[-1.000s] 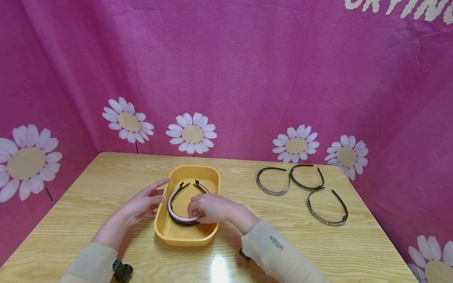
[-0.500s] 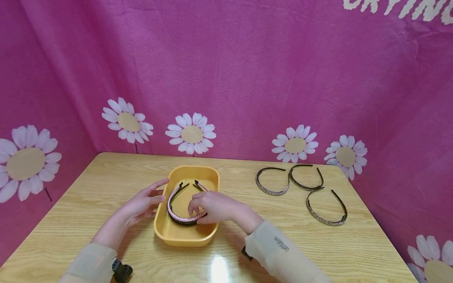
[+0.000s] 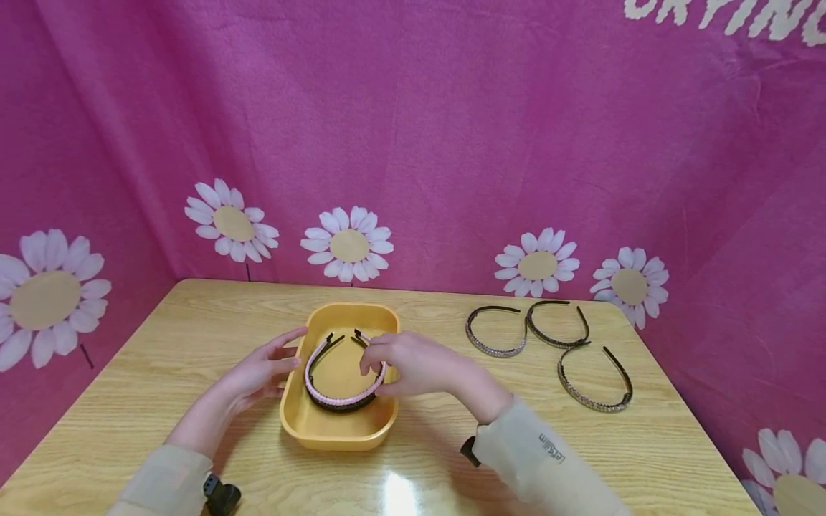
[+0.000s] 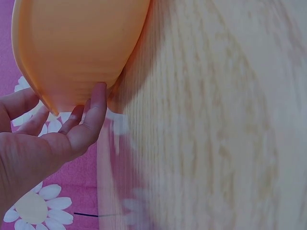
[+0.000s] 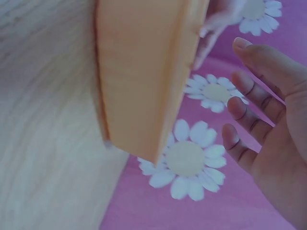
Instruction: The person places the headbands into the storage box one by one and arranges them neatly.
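Observation:
A yellow plastic bin (image 3: 342, 443) stands on the table. Inside lie a pink headband (image 3: 332, 400) and, under it, a black headband (image 3: 344, 409), their ends towards the far side. My left hand (image 3: 258, 369) rests against the bin's left side; in the left wrist view its fingertips (image 4: 99, 91) touch the outer wall, fingers loosely extended. Over the bin's right rim, my right hand (image 3: 416, 363) hovers and hides part of the pink headband's right arm. Nothing shows between its relaxed, spread fingers in the right wrist view, where the hand (image 5: 276, 115) is apart from the bin wall (image 5: 134, 72).
On the right of the wooden table (image 3: 439, 444) lie three beaded dark headbands: one nearer the middle (image 3: 500, 352), one at the back (image 3: 560, 342) and one further forward (image 3: 600, 406). A pink cloth (image 3: 419, 143) with daisies hangs behind and at both sides.
My right hand has come off the pink headband's front curve and moved up and to the right, over the bin's rim. The headbands stay in the bin. My left hand has not moved.

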The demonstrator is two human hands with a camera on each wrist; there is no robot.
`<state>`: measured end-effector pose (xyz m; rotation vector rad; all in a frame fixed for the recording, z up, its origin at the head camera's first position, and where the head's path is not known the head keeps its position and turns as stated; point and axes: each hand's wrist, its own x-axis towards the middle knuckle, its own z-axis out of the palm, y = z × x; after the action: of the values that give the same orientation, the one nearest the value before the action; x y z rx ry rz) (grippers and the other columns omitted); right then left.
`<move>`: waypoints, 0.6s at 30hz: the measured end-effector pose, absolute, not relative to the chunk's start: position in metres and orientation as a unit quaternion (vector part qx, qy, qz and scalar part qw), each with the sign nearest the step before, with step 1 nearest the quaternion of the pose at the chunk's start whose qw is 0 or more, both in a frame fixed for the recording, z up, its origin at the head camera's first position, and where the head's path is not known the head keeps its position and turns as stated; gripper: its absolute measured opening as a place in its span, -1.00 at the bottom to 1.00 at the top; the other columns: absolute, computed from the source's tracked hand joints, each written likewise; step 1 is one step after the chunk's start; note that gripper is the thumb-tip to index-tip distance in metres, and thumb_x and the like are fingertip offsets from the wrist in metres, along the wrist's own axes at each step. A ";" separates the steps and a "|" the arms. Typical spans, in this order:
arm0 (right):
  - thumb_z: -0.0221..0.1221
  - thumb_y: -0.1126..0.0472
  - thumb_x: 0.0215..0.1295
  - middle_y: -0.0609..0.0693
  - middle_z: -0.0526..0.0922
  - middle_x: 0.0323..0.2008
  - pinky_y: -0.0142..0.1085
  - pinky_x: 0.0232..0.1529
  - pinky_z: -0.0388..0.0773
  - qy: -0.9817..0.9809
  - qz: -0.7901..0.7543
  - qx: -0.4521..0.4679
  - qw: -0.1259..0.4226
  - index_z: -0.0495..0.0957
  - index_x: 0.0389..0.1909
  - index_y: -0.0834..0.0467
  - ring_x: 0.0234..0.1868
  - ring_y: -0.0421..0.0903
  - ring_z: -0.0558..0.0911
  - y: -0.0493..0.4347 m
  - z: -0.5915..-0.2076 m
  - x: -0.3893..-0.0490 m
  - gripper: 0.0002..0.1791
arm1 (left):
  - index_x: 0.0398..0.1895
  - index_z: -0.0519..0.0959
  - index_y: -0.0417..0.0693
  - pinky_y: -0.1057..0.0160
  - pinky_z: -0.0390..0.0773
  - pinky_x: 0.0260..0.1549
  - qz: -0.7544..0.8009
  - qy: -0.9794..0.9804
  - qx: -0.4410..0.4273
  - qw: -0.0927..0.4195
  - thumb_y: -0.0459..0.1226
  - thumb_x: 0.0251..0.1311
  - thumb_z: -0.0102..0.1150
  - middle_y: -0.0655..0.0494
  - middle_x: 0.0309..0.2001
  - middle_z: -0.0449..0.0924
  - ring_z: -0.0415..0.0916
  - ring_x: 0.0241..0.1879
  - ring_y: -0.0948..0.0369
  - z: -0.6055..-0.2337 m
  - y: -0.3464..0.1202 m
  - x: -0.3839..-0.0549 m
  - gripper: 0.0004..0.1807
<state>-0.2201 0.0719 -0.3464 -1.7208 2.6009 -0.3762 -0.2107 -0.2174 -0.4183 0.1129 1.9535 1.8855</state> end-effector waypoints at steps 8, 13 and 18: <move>0.35 0.15 0.05 -0.19 0.55 -0.28 -0.43 -0.18 0.45 0.830 -0.133 -0.541 -0.030 0.58 -0.15 0.02 -0.24 -0.28 0.50 0.095 -0.324 -0.219 -0.69 | 0.50 -0.12 0.01 -0.09 0.50 -0.06 0.683 0.697 0.045 0.212 -0.35 0.40 -0.16 -0.38 0.40 -0.07 0.39 0.11 -0.04 -0.420 -0.218 -0.211 -0.33; 0.36 0.14 0.04 -0.18 0.56 -0.27 -0.37 -0.16 0.48 0.838 -0.140 -0.525 -0.051 0.58 -0.16 0.01 -0.22 -0.26 0.51 0.110 -0.317 -0.219 -0.69 | 0.50 -0.11 0.01 -0.09 0.50 -0.06 0.682 0.699 0.041 0.211 -0.35 0.40 -0.16 -0.37 0.39 -0.06 0.37 0.14 -0.07 -0.419 -0.218 -0.211 -0.33; 0.35 0.15 0.07 -0.16 0.60 -0.24 -0.35 -0.09 0.50 0.836 -0.152 -0.522 -0.074 0.58 -0.16 0.06 -0.17 -0.23 0.55 0.125 -0.313 -0.220 -0.71 | 0.50 -0.11 0.03 -0.10 0.50 -0.04 0.680 0.702 0.035 0.211 -0.35 0.40 -0.17 -0.37 0.39 -0.05 0.35 0.16 -0.09 -0.418 -0.218 -0.210 -0.34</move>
<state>-0.2196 0.1248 -0.3130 -1.7211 2.7591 -0.5030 -0.2104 -0.2176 -0.4175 0.0973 1.9504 1.8884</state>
